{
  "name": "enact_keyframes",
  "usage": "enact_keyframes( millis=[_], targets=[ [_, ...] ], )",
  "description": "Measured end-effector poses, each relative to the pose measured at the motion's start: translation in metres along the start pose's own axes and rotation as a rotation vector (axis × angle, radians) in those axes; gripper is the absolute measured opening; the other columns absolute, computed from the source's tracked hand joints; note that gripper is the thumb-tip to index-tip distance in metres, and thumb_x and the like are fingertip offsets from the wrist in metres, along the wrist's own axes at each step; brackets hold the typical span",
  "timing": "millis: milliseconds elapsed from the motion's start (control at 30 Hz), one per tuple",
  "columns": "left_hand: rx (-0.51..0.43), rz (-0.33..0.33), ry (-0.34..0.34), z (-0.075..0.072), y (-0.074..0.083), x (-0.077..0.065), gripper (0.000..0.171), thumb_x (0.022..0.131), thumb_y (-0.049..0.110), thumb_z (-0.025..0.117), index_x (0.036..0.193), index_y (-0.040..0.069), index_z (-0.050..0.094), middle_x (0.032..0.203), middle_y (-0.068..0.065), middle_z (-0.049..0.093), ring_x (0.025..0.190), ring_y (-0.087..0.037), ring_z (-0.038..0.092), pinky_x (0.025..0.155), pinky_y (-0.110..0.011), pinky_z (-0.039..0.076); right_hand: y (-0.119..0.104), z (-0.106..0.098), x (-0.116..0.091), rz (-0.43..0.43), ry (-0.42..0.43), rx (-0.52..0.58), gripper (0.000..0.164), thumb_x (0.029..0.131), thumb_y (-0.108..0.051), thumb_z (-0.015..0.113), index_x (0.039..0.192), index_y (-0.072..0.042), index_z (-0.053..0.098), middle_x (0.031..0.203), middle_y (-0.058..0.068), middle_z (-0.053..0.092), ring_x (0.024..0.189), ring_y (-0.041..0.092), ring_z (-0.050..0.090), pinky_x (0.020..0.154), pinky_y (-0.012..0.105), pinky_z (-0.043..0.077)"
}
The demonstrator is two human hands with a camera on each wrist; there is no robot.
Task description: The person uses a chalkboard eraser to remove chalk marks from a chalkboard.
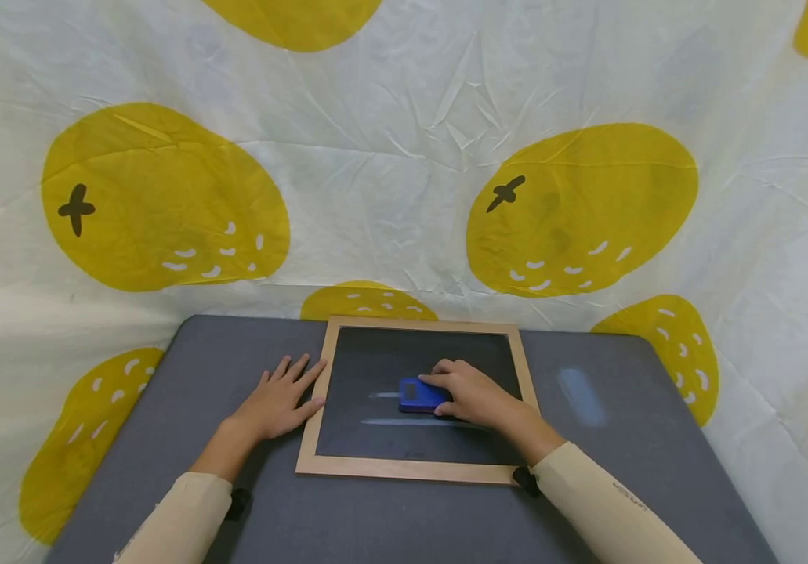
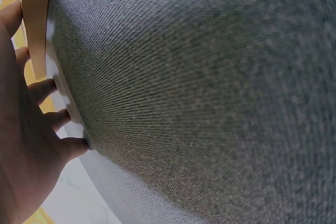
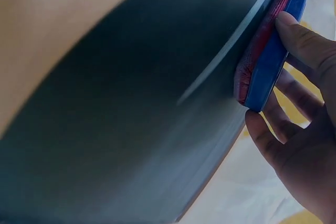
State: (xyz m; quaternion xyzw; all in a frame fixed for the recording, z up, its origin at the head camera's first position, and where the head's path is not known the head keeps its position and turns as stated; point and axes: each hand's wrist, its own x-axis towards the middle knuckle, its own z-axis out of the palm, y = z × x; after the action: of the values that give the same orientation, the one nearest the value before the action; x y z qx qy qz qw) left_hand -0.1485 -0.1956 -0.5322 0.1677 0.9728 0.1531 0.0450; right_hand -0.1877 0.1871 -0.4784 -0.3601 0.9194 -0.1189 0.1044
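Observation:
A small chalkboard (image 1: 404, 352) with a light wooden frame lies on the grey table. My right hand (image 1: 477, 395) grips a blue chalkboard eraser (image 1: 414, 396) over the middle of the board. In the right wrist view the thumb and fingers hold the blue back of the eraser (image 3: 275, 56), and its reddish felt side faces the board. A short chalk line (image 1: 382, 395) ends at the eraser's left, and a longer chalk line (image 1: 404, 422) runs just below it. My left hand (image 1: 273, 407) rests with spread, straight fingers at the frame's left edge, fingertips touching the wood.
The grey table (image 1: 375, 521) extends around the board on both sides and in front. A pale chalky smear (image 1: 581, 397) marks its surface to the right. Behind hangs a white cloth (image 1: 375, 211) with large yellow fruit prints, close to the table's back edge.

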Motion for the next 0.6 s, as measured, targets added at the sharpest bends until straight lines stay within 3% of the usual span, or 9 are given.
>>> enact_keyframes(
  millis=[300, 600],
  targets=[
    [0.013, -0.01, -0.028, 0.005, -0.005, 0.001, 0.072, 0.105, 0.06, 0.044, 0.166, 0.026, 0.026, 0.169, -0.018, 0.027, 0.154, -0.055, 0.02, 0.112, -0.082, 0.02, -0.032, 0.01, 0.037, -0.025, 0.0, -0.048, 0.059, 0.092, -0.034, 0.08, 0.146, -0.016, 0.062, 0.131, 0.008, 0.064, 0.112, 0.025, 0.06, 0.1, 0.042, 0.053],
    [0.02, -0.008, -0.024, -0.001, 0.001, 0.0, 0.07, 0.105, 0.054, 0.048, 0.165, 0.023, 0.029, 0.167, -0.021, 0.031, 0.152, -0.056, 0.023, 0.111, -0.082, 0.022, -0.06, 0.019, 0.071, -0.033, -0.011, -0.122, 0.061, 0.094, -0.038, 0.077, 0.149, -0.019, 0.058, 0.132, 0.005, 0.063, 0.111, 0.023, 0.061, 0.099, 0.039, 0.053]
  ],
)
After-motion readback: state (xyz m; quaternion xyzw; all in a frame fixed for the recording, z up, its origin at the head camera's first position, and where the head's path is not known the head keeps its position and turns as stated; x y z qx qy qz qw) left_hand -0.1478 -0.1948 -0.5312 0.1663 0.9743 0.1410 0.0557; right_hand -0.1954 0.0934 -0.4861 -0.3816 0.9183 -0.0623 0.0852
